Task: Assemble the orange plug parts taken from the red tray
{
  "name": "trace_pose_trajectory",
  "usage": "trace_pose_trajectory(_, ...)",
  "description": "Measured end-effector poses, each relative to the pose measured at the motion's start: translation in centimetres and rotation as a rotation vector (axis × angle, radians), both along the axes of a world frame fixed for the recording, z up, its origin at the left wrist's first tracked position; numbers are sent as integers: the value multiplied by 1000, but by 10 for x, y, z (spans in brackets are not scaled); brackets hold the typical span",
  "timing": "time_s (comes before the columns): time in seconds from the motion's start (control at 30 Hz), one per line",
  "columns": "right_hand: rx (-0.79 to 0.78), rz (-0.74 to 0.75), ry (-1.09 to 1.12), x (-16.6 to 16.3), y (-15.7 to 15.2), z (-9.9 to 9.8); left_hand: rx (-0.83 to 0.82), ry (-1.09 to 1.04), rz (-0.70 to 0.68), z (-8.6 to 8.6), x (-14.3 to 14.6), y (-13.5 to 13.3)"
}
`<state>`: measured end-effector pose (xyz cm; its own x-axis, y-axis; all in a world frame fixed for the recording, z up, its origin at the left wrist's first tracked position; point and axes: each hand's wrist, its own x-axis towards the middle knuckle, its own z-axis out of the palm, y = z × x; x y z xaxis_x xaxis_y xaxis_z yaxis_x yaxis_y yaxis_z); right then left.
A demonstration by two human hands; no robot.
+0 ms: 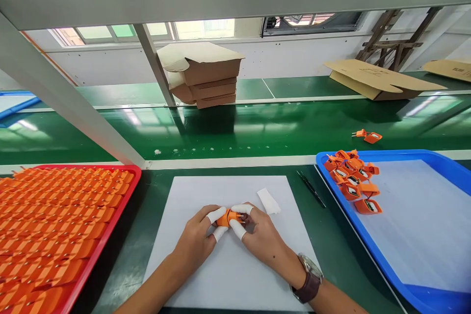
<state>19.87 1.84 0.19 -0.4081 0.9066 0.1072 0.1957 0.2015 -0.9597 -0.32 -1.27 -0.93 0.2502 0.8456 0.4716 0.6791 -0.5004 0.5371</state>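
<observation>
Both my hands meet over a white sheet (228, 265) on the green bench. My left hand (196, 240) and my right hand (257, 235) wear white finger cots and pinch one small orange plug part (225, 218) between their fingertips. A watch with a brown strap (309, 282) sits on my right wrist. A small white slip (268, 201) lies on the sheet just beyond my right hand.
A red tray (110, 235) packed with rows of orange parts stands at the left. A blue tray (423, 221) at the right holds several orange parts (353, 179). One orange part (368, 136) lies on the green belt. A black pen (311, 189), cardboard boxes (206, 76) and a metal strut (66, 103) are nearby.
</observation>
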Motion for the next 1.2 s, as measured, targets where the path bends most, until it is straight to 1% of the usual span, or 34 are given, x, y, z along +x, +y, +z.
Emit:
trace_pose_trajectory(0.07, -88, -7, 6, 0, 2, -2, 2, 6, 12, -3, -1, 0)
trace_pose_trajectory(0.13, -106, -4, 30, 0, 3, -3, -10, 1, 14, -4, -2, 0)
trace_pose_trajectory(0.33, -3, -6, 71, -1, 1, -1, -62, -17, -13, 4, -1, 0)
trace_pose_trajectory(0.43, 0, -10, 66, -1, 1, -1, -64, -10, -14, 5, -2, 0)
trace_pose_trajectory(0.6, -85, 25, 23, 0, 3, -2, -51, 4, 1, 1, -2, -1)
trace_pose_trajectory(0.73, -143, 47, 4, 1, 5, 3, -33, -1, 14, 0, 1, -1)
trace_pose_trajectory(0.87, -151, 75, 15, 2, 8, 7, -19, -12, 9, -1, 5, 0)
trace_pose_trajectory(0.97, -190, 83, 52, 1, 12, 5, -23, -23, 9, -4, 6, 1)
trace_pose_trajectory(1.1, -284, 101, 82, 1, 15, 0, -66, -68, -2, -3, 7, 1)
trace_pose_trajectory(1.2, -277, 87, 83, 1, 14, -2, -110, -93, -13, 1, 7, 1)
